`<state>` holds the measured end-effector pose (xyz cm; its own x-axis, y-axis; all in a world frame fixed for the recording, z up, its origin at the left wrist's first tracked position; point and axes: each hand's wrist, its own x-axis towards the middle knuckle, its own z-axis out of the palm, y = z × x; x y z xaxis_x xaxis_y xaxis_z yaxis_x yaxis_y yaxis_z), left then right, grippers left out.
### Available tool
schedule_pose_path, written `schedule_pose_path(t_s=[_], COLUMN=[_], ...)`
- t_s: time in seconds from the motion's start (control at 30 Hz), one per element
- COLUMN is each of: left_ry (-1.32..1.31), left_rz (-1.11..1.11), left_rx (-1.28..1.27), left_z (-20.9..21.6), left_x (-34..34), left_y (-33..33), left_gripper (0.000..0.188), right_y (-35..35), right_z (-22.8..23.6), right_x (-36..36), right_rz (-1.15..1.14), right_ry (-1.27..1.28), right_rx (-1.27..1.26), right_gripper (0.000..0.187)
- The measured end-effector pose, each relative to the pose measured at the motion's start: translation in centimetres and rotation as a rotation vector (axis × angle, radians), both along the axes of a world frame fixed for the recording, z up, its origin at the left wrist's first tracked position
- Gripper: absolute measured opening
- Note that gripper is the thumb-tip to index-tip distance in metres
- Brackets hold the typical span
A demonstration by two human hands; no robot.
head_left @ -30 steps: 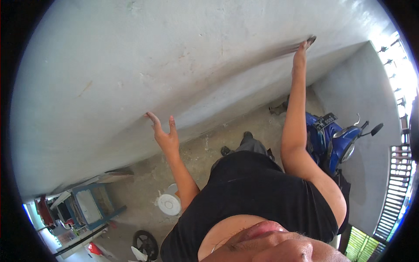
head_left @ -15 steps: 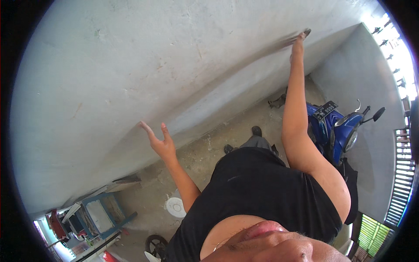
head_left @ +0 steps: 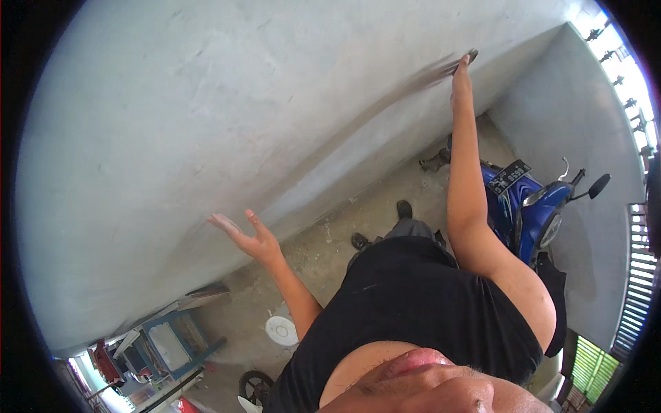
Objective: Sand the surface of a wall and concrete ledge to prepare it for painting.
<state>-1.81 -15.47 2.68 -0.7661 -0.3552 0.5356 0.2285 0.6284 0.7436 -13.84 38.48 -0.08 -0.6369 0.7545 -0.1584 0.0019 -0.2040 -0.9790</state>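
At the upper right my right arm reaches out to a pale grey plastered wall [head_left: 227, 103]. My right hand [head_left: 462, 81] is closed on a small dark flat thing [head_left: 473, 54] held at the wall's surface. Its kind cannot be made out, and most of the fingers are hidden behind the hand. A long shadow runs from that hand along the wall. Lower on the left, my left hand [head_left: 256, 242] is open, thumb apart from the fingers, with nothing in it. The left fingertips are at or very close to the wall; whether they touch cannot be told.
A blue motorbike [head_left: 527, 206] stands on the right by a side wall [head_left: 551, 110]. Behind me on the left are a white round lid or bucket [head_left: 281, 330], a wheel [head_left: 256, 387] and a blue-framed cabinet [head_left: 172, 344]. Concrete floor [head_left: 330, 255] lies below.
My left hand has come slightly down and to the left. My right hand has shifted a little left and down with the dark thing still in it. The view has moved slightly.
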Motion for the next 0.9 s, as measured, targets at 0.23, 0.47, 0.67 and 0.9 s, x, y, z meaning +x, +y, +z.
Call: schedule_pose_path(t_s=[0.23, 0.47, 0.67, 0.9], left_ry=[-0.004, 0.001, 0.004, 0.017], left_rz=[0.016, 0.079, 0.102, 0.085], left_rx=[-0.037, -0.084, -0.093, -0.114], left_z=[-0.1, -0.1, -0.4, -0.2], left_x=[-1.0, -1.9, -1.9, -3.0], left_y=[6.9, 11.1, 14.0, 16.4], left_gripper=[0.082, 0.083, 0.083, 0.083], right_y=[1.8, 10.8, 19.0, 23.2], right_z=[1.4, 3.6, 4.3, 2.2], right_x=[-0.5, -1.6, -3.2, -3.1], right_rz=[-0.041, -0.048, -0.094, -0.06], right_ry=[0.085, 0.051, 0.098, 0.108], right_rx=[0.233, 0.022, -0.007, 0.128], right_gripper=[0.094, 0.098, 0.099, 0.098])
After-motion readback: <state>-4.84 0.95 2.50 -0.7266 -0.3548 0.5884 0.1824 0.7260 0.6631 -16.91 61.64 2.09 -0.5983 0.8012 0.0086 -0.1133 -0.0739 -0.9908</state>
